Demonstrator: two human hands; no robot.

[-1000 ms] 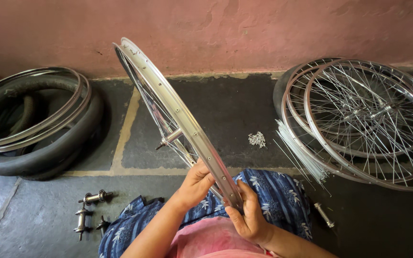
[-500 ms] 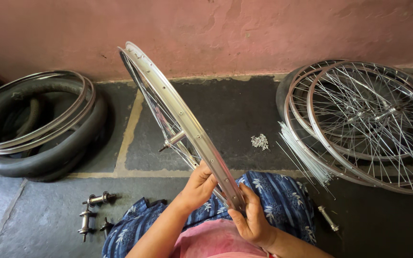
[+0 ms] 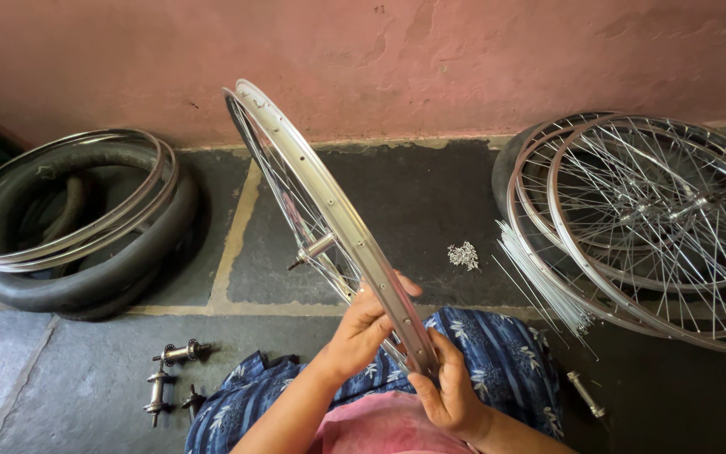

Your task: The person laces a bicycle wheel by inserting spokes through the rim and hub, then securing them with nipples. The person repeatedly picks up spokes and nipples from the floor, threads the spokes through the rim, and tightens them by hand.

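Your right hand [image 3: 451, 391] is closed on the near end of the rim [image 3: 338, 219], thumb on the side facing you, fingers wrapped behind. Your left hand [image 3: 363, 328] grips the same rim just above the right, fingers curled over its left edge. Both hands are clamped on the rim; neither is free.

The rim stands on edge over your lap, on the blue patterned cloth [image 3: 506, 361], and slants up and away to the left towards the wall [image 3: 464, 59]. Its hub [image 3: 317, 248] sits above your left hand, joined to the rim by thin spokes.

On the floor [image 3: 422, 202] to your near left lie three loose hubs [image 3: 165, 382]. To your near right lies one more hub [image 3: 586, 393], just beside the cloth.

Farther out, a small heap of nipples [image 3: 464, 255] lies on the floor right of the rim. A bundle of loose spokes [image 3: 539, 286] lies beside it, against the stack of spoked wheels [image 3: 649, 219] on the far right.

On the far left, bare rims [image 3: 69, 197] rest on top of black tyres [image 3: 94, 269], near the wall.
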